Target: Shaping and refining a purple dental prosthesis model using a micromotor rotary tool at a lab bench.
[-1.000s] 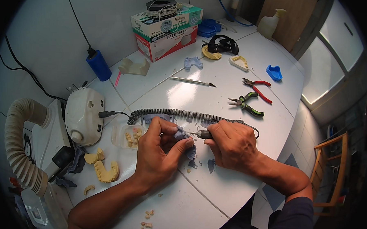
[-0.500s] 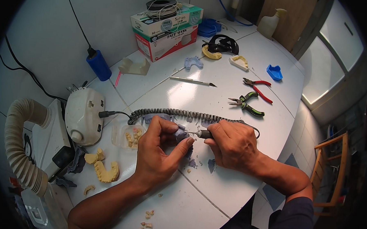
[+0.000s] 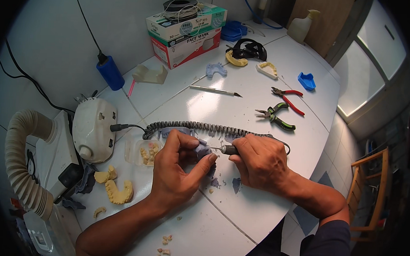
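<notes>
Between the thumb and fingers of my left hand (image 3: pixel 178 165) is a blue-grey dental cast piece (image 3: pixel 201 150), partly hidden by the fingers. My right hand (image 3: pixel 263 162) grips a dark rotary handpiece (image 3: pixel 229 149). Its thin metal bur (image 3: pixel 214 148) points left and meets the piece's right side; whether it spins I cannot tell. A coiled black cord (image 3: pixel 200 126) runs behind both hands to a white control box (image 3: pixel 94 130). Blue-grey scraps (image 3: pixel 236 185) lie on the table under the hands.
Left of my hands are a clear tray of small tooth-like pieces (image 3: pixel 149 152), yellow dental casts (image 3: pixel 120 192) and a ribbed hose (image 3: pixel 23 143). Farther back lie a craft knife (image 3: pixel 215 91), green-handled pliers (image 3: pixel 275 116), red-handled cutters (image 3: pixel 288 99) and stacked boxes (image 3: pixel 185 45).
</notes>
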`<state>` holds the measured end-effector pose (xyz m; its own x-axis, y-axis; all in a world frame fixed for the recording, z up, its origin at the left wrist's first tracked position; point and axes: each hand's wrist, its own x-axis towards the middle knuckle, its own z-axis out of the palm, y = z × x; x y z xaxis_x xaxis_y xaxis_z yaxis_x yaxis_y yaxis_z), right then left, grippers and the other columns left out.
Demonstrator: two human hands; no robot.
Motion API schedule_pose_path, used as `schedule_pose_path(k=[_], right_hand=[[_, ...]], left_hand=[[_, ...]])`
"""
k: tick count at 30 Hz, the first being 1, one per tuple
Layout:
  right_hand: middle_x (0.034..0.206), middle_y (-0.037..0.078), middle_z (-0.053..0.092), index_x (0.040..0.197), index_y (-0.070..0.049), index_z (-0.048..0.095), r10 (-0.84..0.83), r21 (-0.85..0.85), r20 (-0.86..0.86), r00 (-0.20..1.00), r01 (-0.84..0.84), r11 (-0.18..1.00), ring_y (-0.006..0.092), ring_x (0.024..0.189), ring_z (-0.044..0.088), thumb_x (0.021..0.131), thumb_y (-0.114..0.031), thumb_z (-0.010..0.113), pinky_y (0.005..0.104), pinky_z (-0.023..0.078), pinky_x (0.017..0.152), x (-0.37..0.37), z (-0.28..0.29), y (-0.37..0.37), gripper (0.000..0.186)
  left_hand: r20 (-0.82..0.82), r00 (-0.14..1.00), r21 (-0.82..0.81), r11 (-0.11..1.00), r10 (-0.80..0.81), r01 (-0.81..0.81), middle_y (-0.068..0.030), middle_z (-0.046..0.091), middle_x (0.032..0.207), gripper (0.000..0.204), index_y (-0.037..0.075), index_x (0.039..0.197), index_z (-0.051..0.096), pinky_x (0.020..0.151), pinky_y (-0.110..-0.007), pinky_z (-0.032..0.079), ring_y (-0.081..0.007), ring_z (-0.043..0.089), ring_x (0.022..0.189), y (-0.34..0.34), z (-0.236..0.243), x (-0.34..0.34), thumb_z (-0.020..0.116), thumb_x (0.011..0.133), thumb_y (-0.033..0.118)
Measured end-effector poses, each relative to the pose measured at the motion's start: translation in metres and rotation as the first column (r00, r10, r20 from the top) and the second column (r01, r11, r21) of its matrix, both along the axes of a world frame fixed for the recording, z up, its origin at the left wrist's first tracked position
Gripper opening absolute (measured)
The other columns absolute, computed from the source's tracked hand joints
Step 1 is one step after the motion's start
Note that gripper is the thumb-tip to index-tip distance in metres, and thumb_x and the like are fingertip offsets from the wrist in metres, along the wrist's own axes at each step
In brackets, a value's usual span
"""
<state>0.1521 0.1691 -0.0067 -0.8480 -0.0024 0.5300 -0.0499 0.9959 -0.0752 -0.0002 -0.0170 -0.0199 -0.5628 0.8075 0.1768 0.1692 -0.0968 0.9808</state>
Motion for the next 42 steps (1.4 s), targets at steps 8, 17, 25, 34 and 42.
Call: schedule_pose_path(k=[8,17,25,34,42], right_hand=[[0.074,0.010,0.059,0.100,-0.002,0.066,-0.010,0.000,0.032,0.999,0.010,1.000,0.0264,0.057,0.060,0.105,-0.029,0.070,0.0388,0.048,0.053,0.0015,0.0028,-0.0015,0.028],[0.073,0.007,0.054,0.098,-0.003,0.067,-0.007,0.018,-0.006,1.000,0.008,1.000,0.0227,0.054,0.058,0.098,-0.028,0.077,0.0379,0.047,0.052,-0.0002,0.0007,-0.0008,0.027],[0.074,0.010,0.058,0.100,-0.002,0.066,-0.025,0.003,0.023,0.999,0.025,1.000,0.0261,0.057,0.060,0.105,-0.028,0.070,0.0386,0.048,0.053,0.0019,0.0014,-0.0010,0.027],[0.074,0.010,0.058,0.098,-0.003,0.066,-0.027,-0.003,0.025,0.999,0.027,1.000,0.0263,0.056,0.059,0.104,-0.029,0.071,0.0388,0.047,0.053,0.0015,0.0020,-0.0021,0.027],[0.075,0.010,0.059,0.100,-0.002,0.066,-0.030,-0.010,0.016,0.999,0.030,0.999,0.0274,0.058,0.061,0.103,-0.027,0.072,0.0395,0.049,0.055,0.0022,0.0019,-0.0011,0.026]], left_hand=[[-0.022,1.000,-0.016,1.000,0.000,0.000,-0.0043,0.055,0.111,0.038,0.006,0.117,0.045,0.082,-0.023,0.057,-0.0068,0.063,0.096,-0.0003,0.0022,0.0003,0.079,0.100,-0.001],[-0.042,0.999,-0.010,1.000,0.004,-0.005,-0.0047,0.055,0.111,0.038,0.006,0.117,0.046,0.083,-0.023,0.057,-0.0071,0.062,0.097,0.0000,-0.0003,0.0001,0.079,0.100,-0.001],[-0.049,0.999,-0.006,1.000,0.004,-0.004,-0.0050,0.056,0.110,0.038,0.006,0.117,0.046,0.081,-0.023,0.055,-0.0067,0.062,0.096,-0.0008,-0.0005,-0.0006,0.080,0.099,-0.001],[-0.061,0.995,0.068,0.995,0.079,-0.075,-0.0097,0.070,0.097,0.035,0.001,0.112,0.052,0.078,-0.028,0.060,-0.0129,0.073,0.089,0.0026,-0.0039,0.0005,0.083,0.097,0.004],[-0.025,0.997,0.070,0.995,0.077,-0.075,-0.0108,0.072,0.099,0.036,0.001,0.113,0.052,0.081,-0.028,0.061,-0.0138,0.074,0.091,0.0026,-0.0038,0.0010,0.083,0.097,0.004]])
